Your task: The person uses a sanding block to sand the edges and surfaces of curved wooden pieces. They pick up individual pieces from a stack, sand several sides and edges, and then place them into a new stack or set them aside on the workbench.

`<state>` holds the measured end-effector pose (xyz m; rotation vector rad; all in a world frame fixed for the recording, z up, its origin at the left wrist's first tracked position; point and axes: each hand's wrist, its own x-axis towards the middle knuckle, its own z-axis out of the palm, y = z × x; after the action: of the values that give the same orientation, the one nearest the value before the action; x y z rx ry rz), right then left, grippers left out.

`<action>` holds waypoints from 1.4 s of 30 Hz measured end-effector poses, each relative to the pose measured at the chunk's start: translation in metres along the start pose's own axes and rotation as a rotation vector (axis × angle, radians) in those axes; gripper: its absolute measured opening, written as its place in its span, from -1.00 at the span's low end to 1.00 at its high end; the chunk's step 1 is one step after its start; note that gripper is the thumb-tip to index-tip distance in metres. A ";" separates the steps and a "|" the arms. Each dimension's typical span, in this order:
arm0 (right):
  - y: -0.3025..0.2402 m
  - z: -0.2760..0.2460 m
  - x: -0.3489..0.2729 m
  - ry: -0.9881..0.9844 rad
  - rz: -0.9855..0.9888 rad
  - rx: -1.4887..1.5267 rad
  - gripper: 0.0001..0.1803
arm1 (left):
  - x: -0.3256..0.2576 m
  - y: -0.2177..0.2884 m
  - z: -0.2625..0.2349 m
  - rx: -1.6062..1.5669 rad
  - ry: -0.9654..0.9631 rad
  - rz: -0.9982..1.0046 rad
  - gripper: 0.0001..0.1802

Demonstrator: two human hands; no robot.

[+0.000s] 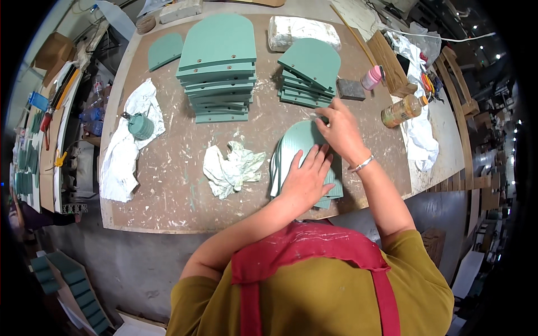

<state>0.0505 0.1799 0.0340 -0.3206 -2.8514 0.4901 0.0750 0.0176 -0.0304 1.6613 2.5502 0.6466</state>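
Observation:
A small stack of green round-topped boards [302,133] with grooved faces lies near the table's front edge. My left hand [307,175] rests on the top board with its fingers stretched out and spread. At the board's curved upper right edge is my right hand [339,133], its fingers and thumb bent together in a pinch. What they grip, if anything, is too small and partly hidden. Just beyond my right hand stands a pile of smaller green boards [310,61], and a dark grey block [351,89] lies beside that pile.
A tall stack of green boards [218,42] stands at the back. Crumpled white cloth [232,168] lies left of my hands; a green jar [140,126] sits on another cloth [120,171]. At right are a pink bottle [371,78], a yellowish bottle [401,111] and a wooden beam [389,64].

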 end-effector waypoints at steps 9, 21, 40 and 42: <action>0.034 -0.002 -0.026 0.023 0.188 -0.001 -0.74 | 0.001 -0.002 -0.003 0.000 0.014 0.014 -0.26; 0.022 0.005 -0.041 0.169 0.142 0.198 -0.72 | 0.002 0.001 -0.003 0.043 -0.041 0.012 -0.28; 0.077 -0.006 -0.097 0.178 0.336 0.660 -0.65 | 0.010 -0.006 -0.023 0.007 -0.088 0.032 -0.23; 0.080 -0.006 -0.092 0.143 0.305 0.709 -0.62 | 0.018 -0.013 -0.035 0.049 -0.075 0.025 -0.23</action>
<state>0.1539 0.2320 -0.0056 -0.6122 -2.2996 1.4081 0.0477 0.0177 0.0008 1.7003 2.5177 0.5168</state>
